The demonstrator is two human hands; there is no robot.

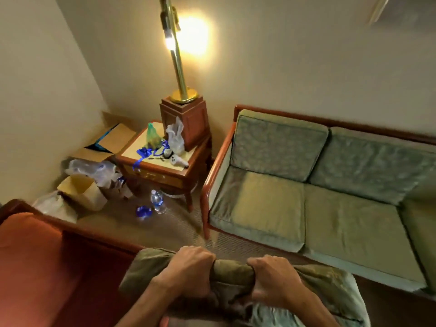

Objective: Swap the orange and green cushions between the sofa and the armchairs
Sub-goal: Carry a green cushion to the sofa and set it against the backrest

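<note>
Both hands grip one green cushion [313, 293] by its upper edge — the left hand [188, 271] and the right hand [273, 279] close together, fingers of each curled tight over the bunched fabric; the cushion hangs low in front of the person, near the front of the sofa [318, 192], just off its left corner; the sofa carries green seat and back cushions in a red-brown wooden frame; left of the sofa stands a side table [162, 166] bearing a brass lamp [175, 67], lit; a water bottle [157, 201] stands on the carpet before that table; further left of the sofa — an orange armchair [35, 260].
</note>
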